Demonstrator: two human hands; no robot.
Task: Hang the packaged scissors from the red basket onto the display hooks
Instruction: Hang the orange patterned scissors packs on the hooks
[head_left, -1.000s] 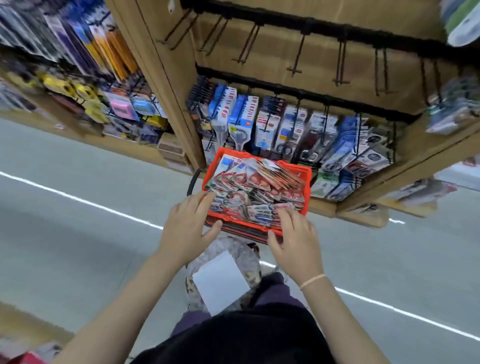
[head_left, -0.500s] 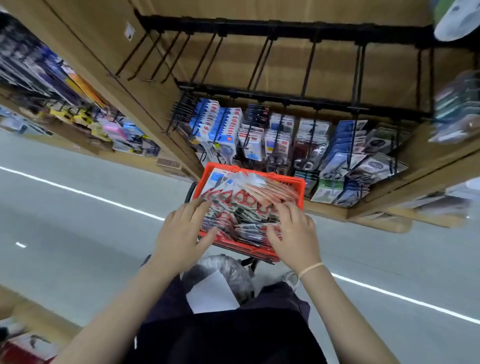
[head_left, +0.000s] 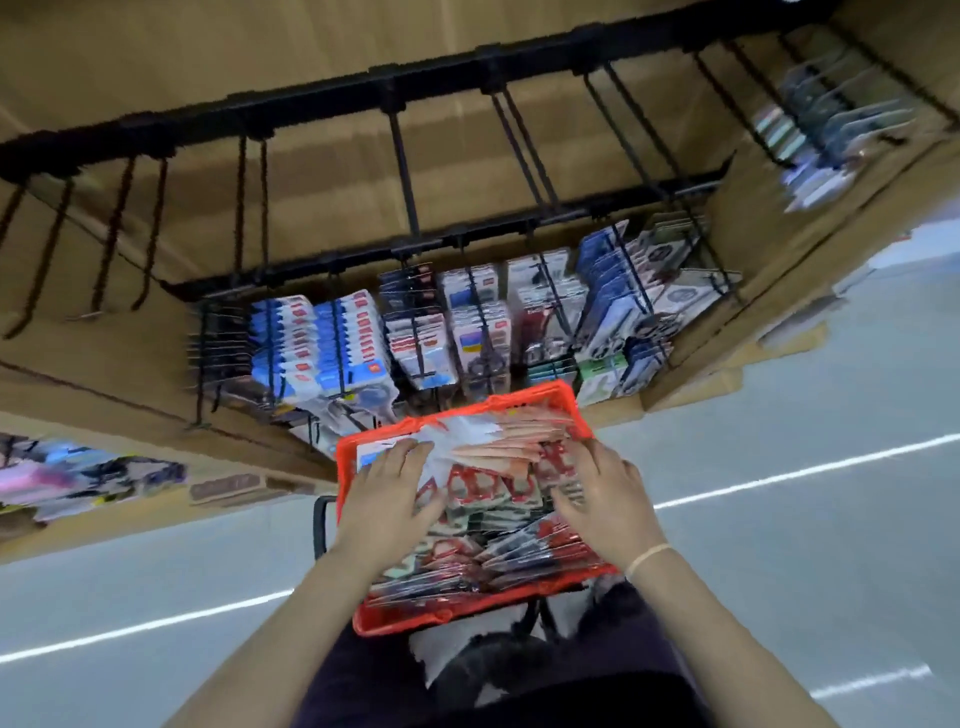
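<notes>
The red basket (head_left: 347, 470) sits in front of me, full of packaged scissors (head_left: 498, 483) with red handles in clear wrappers. My left hand (head_left: 387, 493) lies flat on the left side of the pile, fingers straight. On the right side of the pile rests my right hand (head_left: 602, 491), fingers spread over the packs; whether it grips any is unclear. Above the basket a wooden display carries black hooks; the upper row of hooks (head_left: 402, 171) is bare.
The lower hook row (head_left: 467, 322) is crowded with blue, white and dark packs. More hanging packs (head_left: 826, 130) sit at the upper right. A neighbouring shelf of goods (head_left: 78, 478) is at the left. Grey floor with white lines lies around.
Both hands have slid further up into the basket, onto the middle of the pile. The view has tilted up and closer to the display.
</notes>
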